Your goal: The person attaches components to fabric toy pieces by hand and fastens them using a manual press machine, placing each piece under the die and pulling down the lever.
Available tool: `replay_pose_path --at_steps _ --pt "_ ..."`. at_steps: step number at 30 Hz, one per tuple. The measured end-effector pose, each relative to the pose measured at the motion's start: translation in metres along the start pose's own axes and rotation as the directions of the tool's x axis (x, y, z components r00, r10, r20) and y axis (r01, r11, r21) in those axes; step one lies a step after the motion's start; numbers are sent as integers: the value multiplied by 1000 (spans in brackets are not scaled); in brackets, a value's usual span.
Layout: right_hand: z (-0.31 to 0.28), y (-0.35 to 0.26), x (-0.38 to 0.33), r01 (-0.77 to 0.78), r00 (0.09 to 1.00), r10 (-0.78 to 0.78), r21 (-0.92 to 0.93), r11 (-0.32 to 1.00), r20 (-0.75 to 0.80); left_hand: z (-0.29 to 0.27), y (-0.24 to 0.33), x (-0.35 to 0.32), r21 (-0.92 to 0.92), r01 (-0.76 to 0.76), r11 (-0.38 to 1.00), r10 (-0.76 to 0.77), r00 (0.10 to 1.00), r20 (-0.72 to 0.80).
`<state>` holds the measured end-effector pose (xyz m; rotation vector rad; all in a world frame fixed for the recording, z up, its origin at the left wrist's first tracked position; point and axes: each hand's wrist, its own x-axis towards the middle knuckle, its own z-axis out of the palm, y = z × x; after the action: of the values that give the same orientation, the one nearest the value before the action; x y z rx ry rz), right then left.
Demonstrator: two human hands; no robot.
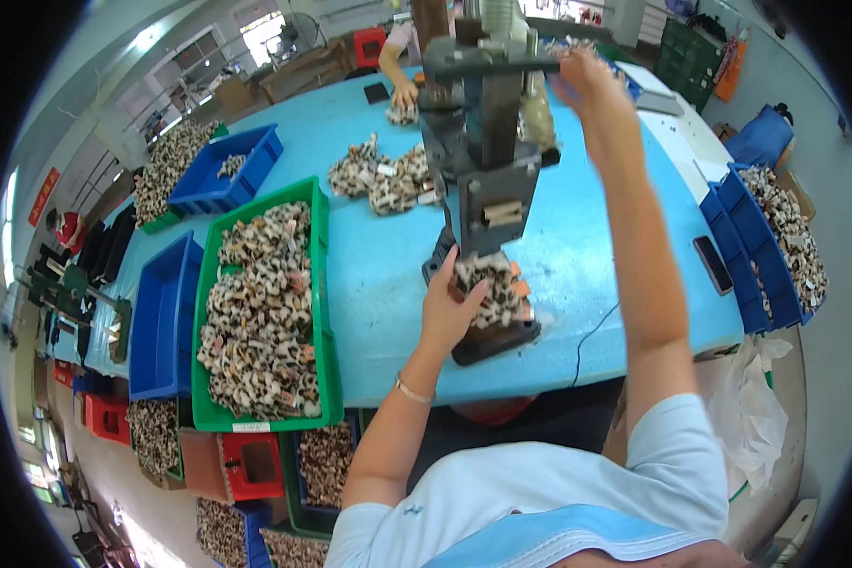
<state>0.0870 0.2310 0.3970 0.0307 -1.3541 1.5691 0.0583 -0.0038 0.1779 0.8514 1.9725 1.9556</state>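
Observation:
In front of me on the table stands a dark metal hand press (495, 197) with an upright column and a bar lever (492, 68) across its top. My right hand (587, 83), raised high and a little blurred, is closed round the lever's right end. Low down, my left hand (452, 305) grips a bundle of small black-and-white pieces (492, 289) from its left side, thumb across the front. That bundle rests over the dark press base (497, 341), below the press head. Orange-pink bits show along its right edge. What the pieces are, I cannot make out.
A green tray (329, 312) heaped with similar pieces stands left, beside blue trays (166, 322). More bundles (388, 180) lie behind the press, near a co-worker's hand (404, 95). On the right are a phone (713, 265), a thin cable (582, 350) and blue bins (734, 251).

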Motion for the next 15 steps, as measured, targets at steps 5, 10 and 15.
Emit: replay_pose_path --at_steps 5,10,15 --pt "-60 85 -189 -541 778 626 -568 620 -58 -10 5 -1 -163 378 911 -363 925 115" --pt "-35 101 -214 -295 853 487 -598 745 187 5 3 11 -332 438 835 -387 897 212" --pt "-34 71 -238 410 892 -164 -600 687 421 0 23 -26 -431 164 887 -136 986 96"
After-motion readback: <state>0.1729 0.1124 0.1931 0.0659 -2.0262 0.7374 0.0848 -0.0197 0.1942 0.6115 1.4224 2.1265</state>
